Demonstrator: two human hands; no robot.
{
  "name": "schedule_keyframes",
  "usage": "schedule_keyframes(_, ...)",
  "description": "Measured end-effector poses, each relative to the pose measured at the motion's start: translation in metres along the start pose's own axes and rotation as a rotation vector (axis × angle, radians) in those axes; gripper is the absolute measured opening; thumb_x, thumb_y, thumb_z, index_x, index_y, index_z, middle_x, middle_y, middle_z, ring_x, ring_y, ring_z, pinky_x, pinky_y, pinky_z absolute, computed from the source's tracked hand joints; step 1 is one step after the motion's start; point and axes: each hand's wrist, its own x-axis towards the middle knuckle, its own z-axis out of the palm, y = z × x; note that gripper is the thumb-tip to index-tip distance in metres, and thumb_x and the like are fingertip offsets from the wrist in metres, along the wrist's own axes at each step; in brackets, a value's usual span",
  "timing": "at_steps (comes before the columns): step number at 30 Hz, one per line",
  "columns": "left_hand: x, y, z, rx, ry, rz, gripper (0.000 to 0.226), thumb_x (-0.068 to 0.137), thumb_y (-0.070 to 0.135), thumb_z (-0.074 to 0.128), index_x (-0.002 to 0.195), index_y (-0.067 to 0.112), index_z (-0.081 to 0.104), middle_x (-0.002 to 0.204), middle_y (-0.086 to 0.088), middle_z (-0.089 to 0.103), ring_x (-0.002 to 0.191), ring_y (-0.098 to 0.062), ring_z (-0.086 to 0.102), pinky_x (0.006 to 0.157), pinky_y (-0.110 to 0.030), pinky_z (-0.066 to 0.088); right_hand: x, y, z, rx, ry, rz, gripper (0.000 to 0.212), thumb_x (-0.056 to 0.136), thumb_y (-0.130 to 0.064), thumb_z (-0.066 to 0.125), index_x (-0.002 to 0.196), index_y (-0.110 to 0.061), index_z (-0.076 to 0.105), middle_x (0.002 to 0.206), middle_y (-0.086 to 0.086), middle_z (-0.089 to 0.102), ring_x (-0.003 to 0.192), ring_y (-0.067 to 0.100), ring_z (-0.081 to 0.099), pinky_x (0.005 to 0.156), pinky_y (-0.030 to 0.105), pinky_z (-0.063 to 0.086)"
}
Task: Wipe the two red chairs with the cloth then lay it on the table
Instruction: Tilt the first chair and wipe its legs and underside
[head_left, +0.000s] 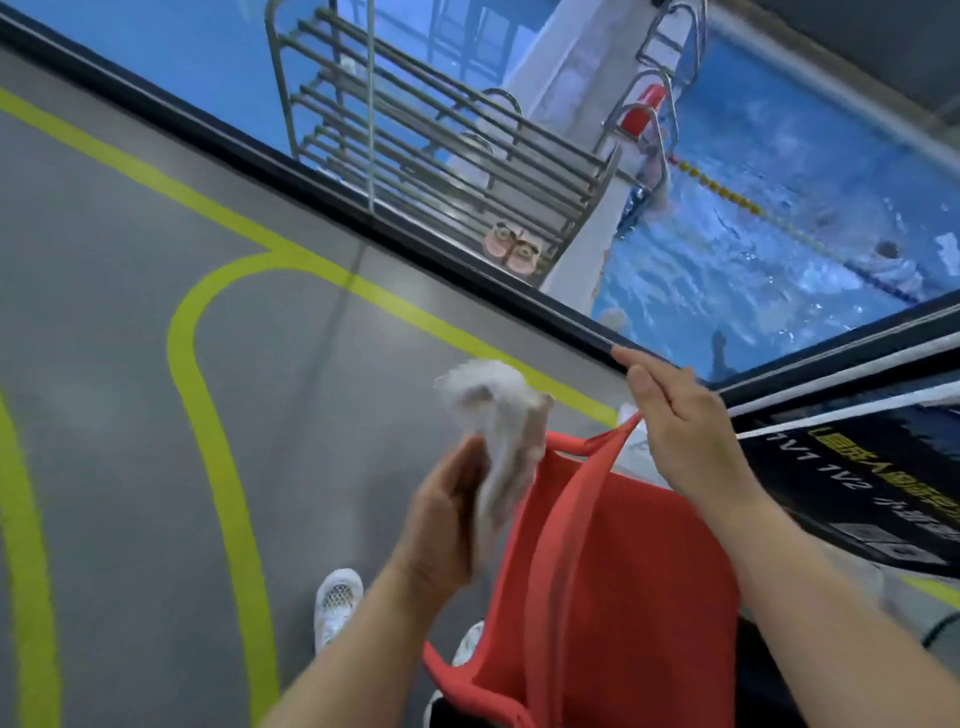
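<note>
The red chair (613, 587) stands low in the view, its top edge held by the right hand (685, 431). The left hand (447, 514) grips the white cloth (498, 431) beside the chair's rim. The wiping step seems in hand; next the cloth must press onto the seat.

A metal rack (415, 130) and pink slippers (511, 249) stand beside the pool (779, 234).
</note>
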Motion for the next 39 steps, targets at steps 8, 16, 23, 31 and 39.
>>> schedule_keyframes(8, 0.026, -0.070, -0.007, 0.467, -0.017, 0.061, 0.030, 0.084, 0.029, 0.049, 0.105, 0.020, 0.069, 0.103, 0.013, 0.071, 0.101, 0.007, 0.060, 0.081, -0.010, 0.047, -0.017, 0.007, 0.033, -0.228, -0.131, -0.322, 0.035, 0.088, -0.032, 0.043, 0.094, -0.019, 0.075, 0.104, -0.013, 0.070, 0.102, -0.002, 0.062, 0.108, 0.039, 0.035)
schedule_keyframes(16, 0.060, -0.080, -0.003, 0.461, -0.167, -0.013, 0.030, 0.099, 0.028, 0.028, 0.125, 0.028, 0.044, 0.129, 0.015, 0.046, 0.108, 0.024, 0.044, 0.090, 0.001, 0.034, 0.020, -0.006, 0.025, -0.987, -0.905, -0.406, 0.032, 0.096, -0.029, 0.032, 0.113, -0.027, 0.059, 0.122, -0.007, 0.058, 0.117, 0.016, 0.051, 0.096, 0.038, 0.041)
schedule_keyframes(23, 0.090, -0.089, -0.016, 0.703, -0.119, -0.045, 0.047, 0.091, 0.047, 0.033, 0.137, 0.039, 0.032, 0.141, 0.016, 0.035, 0.126, 0.010, 0.032, 0.107, -0.012, 0.023, 0.095, 0.000, 0.059, -1.284, -1.400, -0.044, 0.030, 0.092, -0.034, 0.044, 0.108, -0.014, 0.060, 0.107, 0.010, 0.064, 0.097, 0.026, 0.058, 0.093, 0.038, 0.045)
schedule_keyframes(31, 0.077, -0.093, -0.019, 0.935, -0.073, 0.027, 0.045, 0.101, 0.021, 0.026, 0.144, 0.013, 0.016, 0.156, -0.002, 0.009, 0.144, -0.014, 0.001, 0.118, -0.031, -0.002, 0.101, 0.014, 0.067, -1.370, -1.379, -0.096, 0.031, 0.084, -0.026, 0.048, 0.105, -0.013, 0.066, 0.119, 0.011, 0.063, 0.113, 0.027, 0.050, 0.099, 0.042, 0.043)
schedule_keyframes(39, -0.002, -0.083, -0.012, 0.795, -0.064, -0.069, 0.053, 0.099, 0.032, 0.023, 0.145, 0.018, 0.000, 0.155, 0.008, -0.007, 0.141, -0.003, -0.009, 0.117, -0.029, -0.005, 0.067, -0.036, 0.048, -1.250, -1.652, 0.047, 0.045, 0.100, -0.025, 0.026, 0.143, -0.039, 0.027, 0.154, -0.008, 0.027, 0.136, 0.012, 0.030, 0.106, 0.018, 0.017)
